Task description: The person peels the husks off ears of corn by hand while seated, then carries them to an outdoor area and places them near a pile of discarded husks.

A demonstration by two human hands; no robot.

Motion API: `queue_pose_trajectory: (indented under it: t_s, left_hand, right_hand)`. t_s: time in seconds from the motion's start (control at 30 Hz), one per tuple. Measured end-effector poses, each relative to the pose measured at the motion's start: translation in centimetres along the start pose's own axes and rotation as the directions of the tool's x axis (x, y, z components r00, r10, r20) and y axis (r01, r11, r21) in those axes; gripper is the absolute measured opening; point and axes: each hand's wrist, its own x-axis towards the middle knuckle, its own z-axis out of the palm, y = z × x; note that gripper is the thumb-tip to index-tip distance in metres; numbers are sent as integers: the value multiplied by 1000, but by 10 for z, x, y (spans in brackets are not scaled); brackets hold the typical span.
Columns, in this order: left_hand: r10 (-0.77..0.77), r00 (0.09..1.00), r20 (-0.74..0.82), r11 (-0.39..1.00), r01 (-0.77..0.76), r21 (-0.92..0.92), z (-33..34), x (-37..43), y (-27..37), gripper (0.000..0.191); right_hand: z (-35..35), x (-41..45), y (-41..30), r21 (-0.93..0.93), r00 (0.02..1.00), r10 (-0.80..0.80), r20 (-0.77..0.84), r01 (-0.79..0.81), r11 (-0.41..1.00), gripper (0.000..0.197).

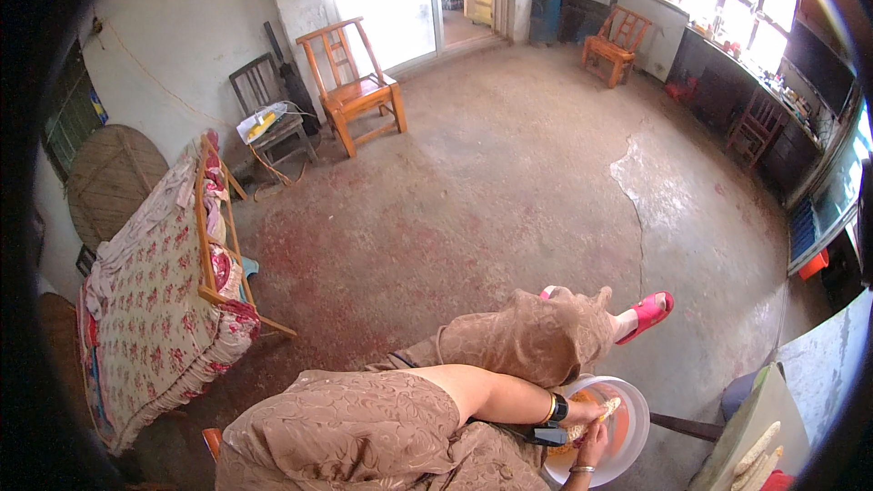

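My left hand (585,413), with a black band at the wrist, grips a pale corn cob (612,407) above a translucent white plastic tub (638,416). Close below it my right hand (593,449), wearing a silver bangle, has its fingers at the cob's lower end, partly hidden. Yellow-orange corn kernels (584,396) show inside the tub. More pale cobs (756,453) lie at the lower right. A dark device (548,436) is beside my left forearm, by the tub's rim.
A folding bed frame with a floral quilt (153,300) stands left. Wooden chairs (361,92) (614,48) stand farther off, beside a dark chair (279,133) holding a bag. A round wooden board (112,177) leans on the wall. A pale panel (818,354) is at the right.
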Motion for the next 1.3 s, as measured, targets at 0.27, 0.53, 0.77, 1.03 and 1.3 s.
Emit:
queue_pose_trajectory:
  t_s: [0.27,0.53,0.77,1.03,1.3]
  left_hand:
    - [-62,994,-87,995,68,73,9,-5,3,62]
    - [-1,1000,21,978,-3,209,5,-12,9,68]
    - [28,986,-165,988,-2,152,10,9,-8,76]
    - [1,993,-117,979,23,202,15,-16,14,60]
    - [-4,999,-36,984,10,180,5,-2,3,57]
  right_hand:
    - [-9,-12,-3,52,989,7,150,-15,999,35]
    - [-18,-17,-11,39,965,-73,253,65,997,35]
    - [-8,-10,8,-4,998,-24,53,24,1000,39]
    - [-9,-4,16,68,995,-51,90,45,997,38]
    - [-16,-7,19,66,987,-44,153,35,997,36]
